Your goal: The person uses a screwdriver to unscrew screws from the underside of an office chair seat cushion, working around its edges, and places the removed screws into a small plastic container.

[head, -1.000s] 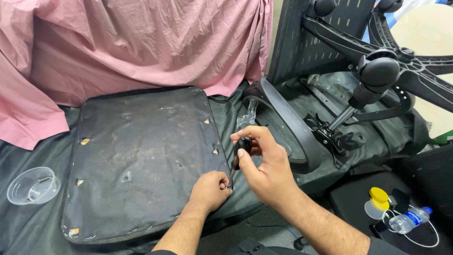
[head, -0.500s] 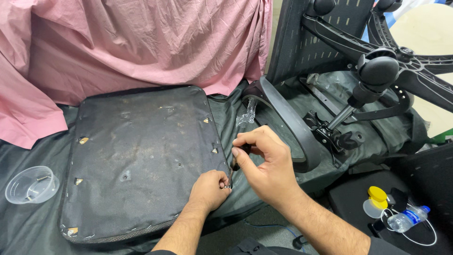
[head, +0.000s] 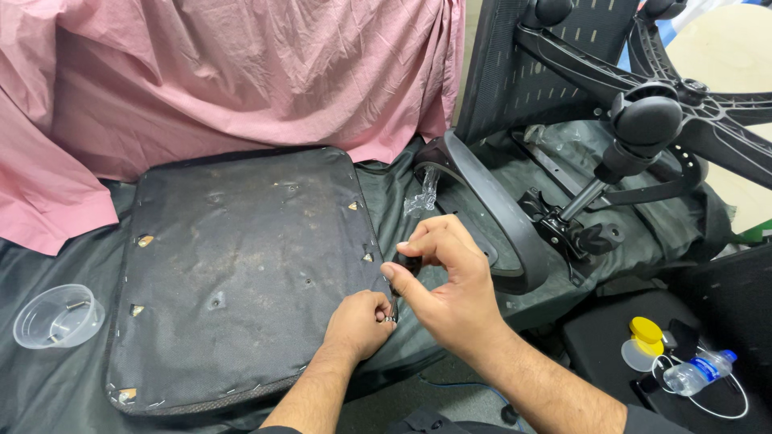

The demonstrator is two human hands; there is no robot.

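Note:
An upturned black chair seat (head: 233,265) lies flat on a dark cloth, its underside showing several small holes and clips. My right hand (head: 450,289) grips the black handle of a small screwdriver (head: 404,269) held upright at the seat's right edge. Beside it, my left hand (head: 358,321) pinches the tool's lower tip and a small metal screw against that edge. The tip itself is mostly hidden by my fingers.
A clear plastic cup (head: 58,315) with small parts sits at the left. A curved black armrest (head: 490,209), a chair base with gas cylinder (head: 643,128) and a mesh backrest (head: 515,64) stand to the right. Pink cloth (head: 241,72) hangs behind. A water bottle (head: 696,374) and yellow lid (head: 646,329) lie at the lower right.
My right hand has shifted slightly, its fingers turning on the screwdriver handle. The left hand stays pinched at the seat's edge.

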